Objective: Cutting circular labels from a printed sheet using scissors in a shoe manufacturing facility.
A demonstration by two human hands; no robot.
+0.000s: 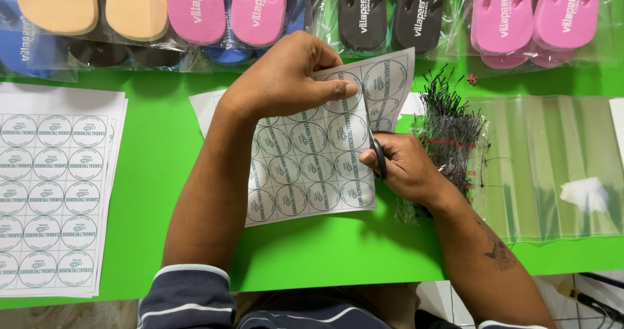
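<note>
Label sheet [305,166] pinched by left hand [283,82] at 12 o'clock; right hand [406,166] gripping scissors [377,155] should cut straight between label columns.

Label sheet [312,157]: thin matt white paper w/ printed round labels, bends softly under left hand [283,78]. Scissors [378,155] in right hand [406,170]: handles dark, smooth plastic, slight sheen; blades mostly hidden, finish can't be told. Stack of label sheets [55,192]: same matt paper. Table top [325,244]: bright green, smooth, matt. Flip-flops [253,7]: foam-like soles, matt, packed in glossy clear plastic bags [588,52] w/ glare. Clear bags [546,166] lying flat: thin, shiny, crinkled film. Tag fasteners [448,131]: fine black plastic strands. Sleeve [188,296]: soft knit cloth, striped.
</note>
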